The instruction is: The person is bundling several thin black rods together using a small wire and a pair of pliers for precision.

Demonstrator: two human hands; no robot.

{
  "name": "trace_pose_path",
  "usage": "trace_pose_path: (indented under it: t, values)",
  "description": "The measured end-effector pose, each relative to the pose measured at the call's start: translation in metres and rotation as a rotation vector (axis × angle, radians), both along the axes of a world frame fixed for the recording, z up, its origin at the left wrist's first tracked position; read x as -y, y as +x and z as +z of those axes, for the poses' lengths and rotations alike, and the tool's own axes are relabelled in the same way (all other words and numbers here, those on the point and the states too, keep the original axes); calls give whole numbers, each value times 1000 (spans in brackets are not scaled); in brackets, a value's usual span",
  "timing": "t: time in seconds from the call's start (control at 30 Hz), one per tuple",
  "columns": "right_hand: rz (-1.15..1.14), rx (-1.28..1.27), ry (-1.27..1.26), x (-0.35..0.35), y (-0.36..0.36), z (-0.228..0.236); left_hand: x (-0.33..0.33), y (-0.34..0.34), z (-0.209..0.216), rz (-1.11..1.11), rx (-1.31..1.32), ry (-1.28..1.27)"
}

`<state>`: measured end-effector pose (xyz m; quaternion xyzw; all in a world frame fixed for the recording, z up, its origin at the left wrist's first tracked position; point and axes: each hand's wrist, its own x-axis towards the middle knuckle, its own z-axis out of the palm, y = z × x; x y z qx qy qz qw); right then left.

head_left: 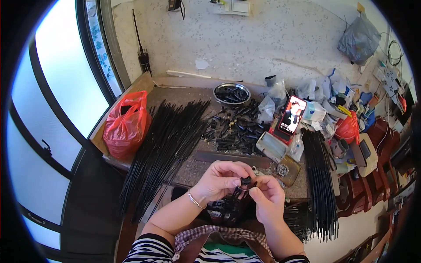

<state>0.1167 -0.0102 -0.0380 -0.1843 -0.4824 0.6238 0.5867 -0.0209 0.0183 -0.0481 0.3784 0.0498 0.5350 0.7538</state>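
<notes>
In front of my body, my left hand [218, 179] is closed on a small black cylindrical plastic part [245, 180], gripped between thumb and fingers. Close against it on the right, my right hand [268, 198] is pinched at the part's edge, where a thin wire-like line and a small dark piece show; what exactly it grips is too small to tell. Below the hands, over my lap, more black pieces [228, 210] appear, partly hidden. Several similar black parts [237, 133] lie in a loose heap on the table beyond my hands.
Bundles of thin black rods lie at the left [164, 149] and right [319, 179], overhanging the table's front. A metal bowl [231, 94] holds more black parts. Nearby are a red bag [127, 127], a lit phone [293, 115], a clear box [272, 147] and a dark bar [232, 158].
</notes>
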Motion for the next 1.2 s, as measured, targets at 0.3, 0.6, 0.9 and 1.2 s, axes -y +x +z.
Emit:
trace_pose_path:
  t: [0.3,0.6,0.9,1.2]
  values:
    - [221,-21,-118,9,1,-1,13,-6,9,100,-115,199]
    - [28,-37,-121,8,-1,-7,13,-8,12,58,-160,42]
    - [415,54,-225,-4,13,-1,20,-10,7,89,-242,266]
    - [-98,88,-42,-8,14,-10,30,20,-15,1347,-880,738]
